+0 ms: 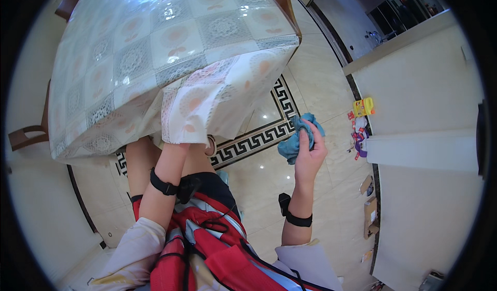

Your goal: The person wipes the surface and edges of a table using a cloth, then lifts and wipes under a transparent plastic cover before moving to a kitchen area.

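Observation:
My right hand holds a crumpled blue cloth pinched between thumb and fingers, above the tiled floor to the right of the table. My left forearm reaches under the hanging edge of a patterned plastic tablecloth. The cloth's flap covers my left hand, so its fingers and anything in them are hidden. The tablecloth is draped over a table, and its glossy checked top shows circles and lace-like motifs. My bare legs extend under its near edge.
Wooden chairs stand around the table. Along the right wall lie a yellow container, purple and red packaging and cardboard boxes. A black-and-white Greek-key border crosses the floor tiles. A doorway opens at upper right.

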### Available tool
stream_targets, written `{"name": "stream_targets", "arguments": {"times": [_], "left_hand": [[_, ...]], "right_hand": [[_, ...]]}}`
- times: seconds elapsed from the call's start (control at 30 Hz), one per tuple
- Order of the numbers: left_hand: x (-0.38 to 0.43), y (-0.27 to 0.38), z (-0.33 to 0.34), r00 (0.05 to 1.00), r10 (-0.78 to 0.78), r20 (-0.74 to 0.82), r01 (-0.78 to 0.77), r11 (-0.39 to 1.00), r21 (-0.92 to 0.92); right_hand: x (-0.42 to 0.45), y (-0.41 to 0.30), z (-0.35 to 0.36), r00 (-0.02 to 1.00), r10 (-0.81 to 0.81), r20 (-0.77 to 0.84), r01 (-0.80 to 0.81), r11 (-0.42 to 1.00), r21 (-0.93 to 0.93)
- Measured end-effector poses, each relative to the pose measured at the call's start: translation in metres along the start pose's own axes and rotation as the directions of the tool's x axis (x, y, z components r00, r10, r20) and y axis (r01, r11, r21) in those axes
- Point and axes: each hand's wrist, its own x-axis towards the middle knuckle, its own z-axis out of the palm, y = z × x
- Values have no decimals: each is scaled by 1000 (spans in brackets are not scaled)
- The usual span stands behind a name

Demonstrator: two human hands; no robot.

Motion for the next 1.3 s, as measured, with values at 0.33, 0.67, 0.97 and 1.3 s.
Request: {"name": "stream_targets", "arguments": {"times": [0.33, 0.67, 0.97, 1.3], "left_hand": [[-1, -78, -4, 895, -370, 250, 445, 782, -436], [12, -47, 8, 928, -336, 161, 366, 899, -238], [13, -62, 7, 901, -398, 174, 429, 879, -209], [10, -54, 15, 917, -366, 158, 389, 908, -157]], "right_hand": [[0, 32, 11, 998, -17, 59, 19, 999, -29], [-4, 51, 31, 984, 138, 114, -150, 984, 96], [-11, 77, 36, 973, 214, 87, -222, 970, 100], [83, -11, 31, 944, -312, -106, 323, 941, 104]]}}
